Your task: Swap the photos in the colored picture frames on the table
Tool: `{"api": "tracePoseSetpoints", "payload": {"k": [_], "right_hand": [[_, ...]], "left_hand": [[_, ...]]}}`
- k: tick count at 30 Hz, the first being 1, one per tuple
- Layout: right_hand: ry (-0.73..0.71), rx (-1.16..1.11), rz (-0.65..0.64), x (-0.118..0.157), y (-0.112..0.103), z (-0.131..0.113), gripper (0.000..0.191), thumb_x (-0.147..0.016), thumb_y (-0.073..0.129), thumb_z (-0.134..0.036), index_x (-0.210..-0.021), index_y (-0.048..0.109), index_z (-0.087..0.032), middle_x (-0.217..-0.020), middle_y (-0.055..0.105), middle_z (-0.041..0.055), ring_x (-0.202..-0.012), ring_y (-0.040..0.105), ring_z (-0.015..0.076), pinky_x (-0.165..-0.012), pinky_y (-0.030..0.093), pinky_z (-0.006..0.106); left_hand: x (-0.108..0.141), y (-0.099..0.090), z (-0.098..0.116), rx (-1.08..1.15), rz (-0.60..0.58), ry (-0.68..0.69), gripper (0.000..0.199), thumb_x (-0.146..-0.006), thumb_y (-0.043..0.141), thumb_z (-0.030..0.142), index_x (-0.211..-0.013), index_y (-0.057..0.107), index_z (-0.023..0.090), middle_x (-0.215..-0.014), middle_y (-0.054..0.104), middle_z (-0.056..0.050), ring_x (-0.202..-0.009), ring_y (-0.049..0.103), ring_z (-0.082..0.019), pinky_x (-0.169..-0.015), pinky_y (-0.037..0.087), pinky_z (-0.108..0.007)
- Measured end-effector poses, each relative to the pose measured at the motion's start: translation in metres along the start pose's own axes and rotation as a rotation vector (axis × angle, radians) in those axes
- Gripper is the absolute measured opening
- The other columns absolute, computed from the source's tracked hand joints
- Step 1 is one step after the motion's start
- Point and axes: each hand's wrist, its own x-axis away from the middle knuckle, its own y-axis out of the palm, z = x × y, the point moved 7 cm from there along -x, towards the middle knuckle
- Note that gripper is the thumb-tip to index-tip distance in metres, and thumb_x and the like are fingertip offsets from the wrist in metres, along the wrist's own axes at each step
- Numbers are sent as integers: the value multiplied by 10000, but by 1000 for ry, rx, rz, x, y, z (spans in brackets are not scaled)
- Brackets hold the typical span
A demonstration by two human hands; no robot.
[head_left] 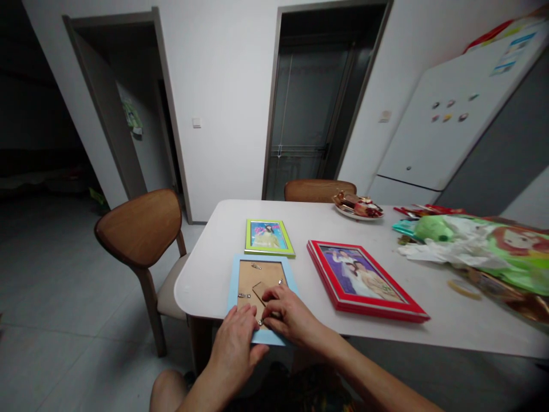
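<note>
A light-blue picture frame (235,286) lies face down at the near edge of the white table, its brown backing board (249,277) upward. Small metal clips (244,296) sit around the board, and a thin dark bracket (256,290) shows near its middle. My left hand (235,337) grips the frame's near left corner, fingers over the top and thumb along the near edge. With fingers pinched together, my right hand (285,313) works at the metal clip (260,322) on the near side. Its fingertips partly hide that clip.
Beyond lies a green picture frame (269,252); to the right are stacked red picture frames (364,306). Farther right are plastic packaging (480,252), a tape roll (464,289) and a plate of items (360,216). Wooden chairs (143,232) stand left and behind.
</note>
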Motion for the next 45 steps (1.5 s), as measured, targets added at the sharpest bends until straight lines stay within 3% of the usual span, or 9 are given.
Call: {"api": "tracePoseSetpoints", "payload": {"k": [6, 13, 22, 32, 38, 41, 45], "right_hand": [[73, -10, 38, -21, 1, 6, 161, -737, 514, -225, -832, 642, -206, -884, 586, 34, -859, 487, 148, -783, 351, 268], [152, 149, 10, -60, 22, 8, 154, -714, 544, -320, -767, 668, -245, -794, 587, 33, -811, 490, 159, -715, 339, 258], [237, 299, 22, -60, 23, 2, 178, -723, 511, -300, -766, 662, -217, -770, 601, 42, -777, 507, 168, -676, 332, 258], [301, 320, 94, -63, 24, 7, 161, -690, 517, -243, -740, 651, -170, -765, 616, 70, -746, 519, 179, -641, 336, 258], [255, 150, 122, -46, 4, 17, 233, -751, 482, -333, -824, 632, -170, -849, 601, 65, -838, 498, 168, -736, 343, 245], [323, 208, 185, -23, -19, 33, 275, -746, 486, -330, -926, 607, -162, -920, 581, 81, -881, 474, 185, -768, 335, 262], [394, 279, 98, -1, -28, 41, 320, -732, 481, -371, -940, 612, -165, -918, 573, 96, -880, 466, 200, -760, 328, 276]], "left_hand": [[1, 0, 2, -28, 11, 21, 399, -610, 643, 167, -993, 535, 150, -1162, 523, -131, -1103, 447, -259, -975, 300, -457], [1, -3, 3, -29, 46, 27, 460, -602, 648, 144, -1033, 490, 138, -1143, 530, -132, -1093, 454, -256, -958, 323, -463], [3, -8, 5, 31, 95, 17, 277, -579, 657, 122, -809, 515, 176, -950, 589, -64, -961, 521, -228, -945, 333, -436], [2, -6, 5, 28, 97, 35, 314, -588, 637, 117, -873, 517, 175, -1063, 565, -92, -1036, 490, -250, -943, 334, -461], [-1, 2, 0, -8, 64, 58, 509, -586, 661, 129, -1061, 479, 127, -1135, 538, -139, -1082, 466, -261, -958, 327, -471], [-3, 2, -1, -3, 79, 51, 490, -577, 678, 143, -1034, 502, 135, -1121, 550, -137, -1068, 480, -260, -956, 334, -465], [-4, 0, 1, 11, 93, 55, 448, -566, 688, 143, -984, 525, 149, -1128, 546, -125, -1062, 484, -251, -959, 329, -460]]}}
